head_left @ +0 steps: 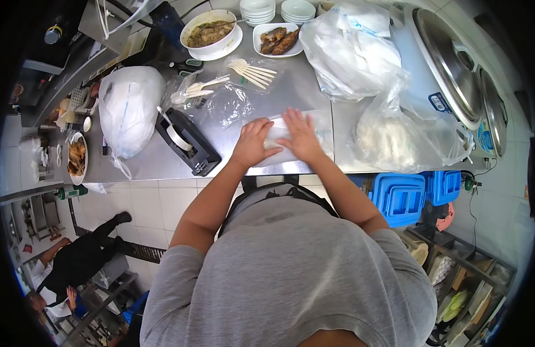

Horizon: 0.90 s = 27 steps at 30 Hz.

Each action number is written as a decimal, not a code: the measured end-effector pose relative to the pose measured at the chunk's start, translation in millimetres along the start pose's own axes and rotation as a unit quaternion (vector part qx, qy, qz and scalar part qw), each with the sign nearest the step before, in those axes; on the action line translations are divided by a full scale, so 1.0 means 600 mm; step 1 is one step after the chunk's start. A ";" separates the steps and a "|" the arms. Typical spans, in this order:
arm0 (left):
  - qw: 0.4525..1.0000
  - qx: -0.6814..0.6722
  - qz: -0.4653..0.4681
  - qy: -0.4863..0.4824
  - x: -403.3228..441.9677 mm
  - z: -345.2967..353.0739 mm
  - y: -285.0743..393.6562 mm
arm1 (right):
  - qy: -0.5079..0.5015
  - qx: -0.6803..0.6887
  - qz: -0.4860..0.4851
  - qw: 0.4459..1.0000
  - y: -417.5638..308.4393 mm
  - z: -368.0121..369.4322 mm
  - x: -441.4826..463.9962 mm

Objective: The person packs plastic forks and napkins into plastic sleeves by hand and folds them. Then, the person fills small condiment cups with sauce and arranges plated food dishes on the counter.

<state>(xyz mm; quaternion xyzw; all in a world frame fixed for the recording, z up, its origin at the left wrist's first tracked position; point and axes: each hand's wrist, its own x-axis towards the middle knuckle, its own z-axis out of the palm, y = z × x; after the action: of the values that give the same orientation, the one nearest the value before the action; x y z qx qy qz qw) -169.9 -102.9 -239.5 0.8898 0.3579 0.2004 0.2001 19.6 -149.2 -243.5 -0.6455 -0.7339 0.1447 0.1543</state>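
Observation:
My left hand (253, 143) and my right hand (300, 134) press on a white, partly see-through sheet or wrapper (321, 122) near the front edge of the steel counter. Both have their fingers spread, the right one lying flatter. Under them something pale shows, too covered to make out. A black tape dispenser (189, 141) with a roll of tape stands left of my left hand. Beyond the hands lie crumpled clear plastic (230, 105), a fan of pale wooden forks (253, 73) and more wooden cutlery (201, 88).
Full white bags stand left (130, 110) and back right (351, 49); a clear bag (389, 130) lies right. Behind are a bowl of food (208, 32), fried food on a plate (279, 40) and stacked bowls (257, 8). Another person (76, 260) is at lower left.

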 end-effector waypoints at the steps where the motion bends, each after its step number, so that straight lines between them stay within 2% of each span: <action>1: 0.999 0.012 -0.009 -0.029 -0.001 0.007 -0.006 | -0.004 -0.052 0.018 0.998 0.030 -0.004 -0.013; 2: 0.999 0.019 -0.008 -0.033 -0.001 0.007 -0.004 | -0.011 -0.105 0.035 0.994 0.056 -0.010 -0.026; 7: 0.998 0.025 -0.010 -0.050 0.004 -0.005 0.005 | 0.048 -0.072 0.073 0.994 0.087 -0.040 -0.058; 8: 0.999 0.032 0.002 -0.017 0.002 -0.013 0.006 | 0.054 -0.056 0.071 0.994 0.081 -0.046 -0.054; 11: 0.996 0.024 0.059 0.062 -0.033 -0.046 0.028 | 0.039 -0.001 -0.045 0.998 0.037 -0.085 -0.062; 14: 0.998 -0.026 0.057 -0.015 -0.098 -0.039 0.015 | -0.023 -0.020 -0.044 0.999 0.054 -0.058 -0.080; 17: 0.999 -0.013 0.023 -0.022 -0.142 -0.032 -0.001 | -0.016 -0.035 -0.054 0.998 0.068 -0.049 -0.096; 20: 1.000 -0.017 0.018 0.017 -0.143 -0.025 -0.005 | 0.016 0.023 -0.078 0.997 0.045 -0.080 -0.100; 23: 0.999 -0.020 0.014 0.032 -0.136 -0.022 -0.016 | -0.022 0.073 -0.098 0.992 0.053 -0.082 -0.118; 24: 0.999 -0.020 0.010 0.031 -0.131 -0.024 -0.020 | -0.006 0.091 -0.097 0.991 0.059 -0.080 -0.122; 27: 0.996 -0.052 -0.065 0.027 -0.117 -0.028 -0.020 | 0.023 0.149 -0.076 0.986 0.084 -0.066 -0.127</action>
<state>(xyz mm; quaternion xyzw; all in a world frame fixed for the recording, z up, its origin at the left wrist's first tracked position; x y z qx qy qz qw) -231.5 -142.1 -246.3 0.8473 0.4095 0.2296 0.2486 90.5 -217.7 -231.5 -0.5606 -0.7473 0.2254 0.2766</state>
